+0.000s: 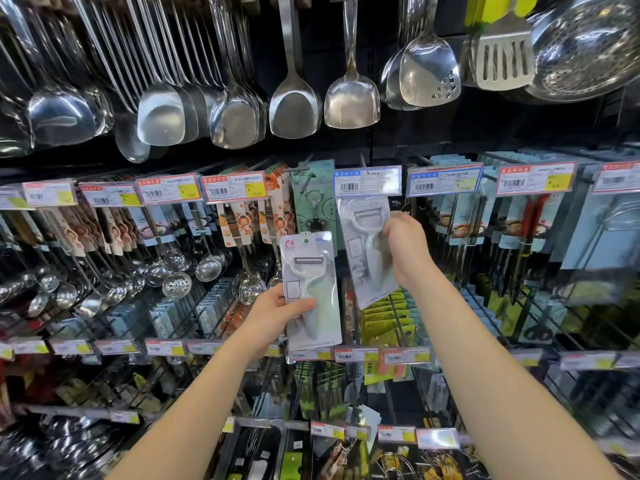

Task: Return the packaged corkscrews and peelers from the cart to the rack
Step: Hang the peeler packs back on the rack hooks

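My left hand [277, 315] grips a packaged white peeler [310, 268] by its lower half and holds it upright in front of the rack. My right hand [405, 244] pinches a second packaged white peeler [363, 237] at its right edge. That pack's top sits just under a blue-framed price tag [367, 181] on a hook; whether it hangs on the hook I cannot tell. A packaged corkscrew [313, 202] on a pale green card hangs on the rack between the two peelers. The cart is out of sight.
Steel spatulas and ladles [294, 98] hang in a row overhead, with a perforated strainer [588, 46] at top right. Rows of hooks carry packaged utensils, small skimmers [176, 284] at left and yellow-green packs [388, 320] below my right hand. Price-tag strips [166, 348] jut from the hook ends.
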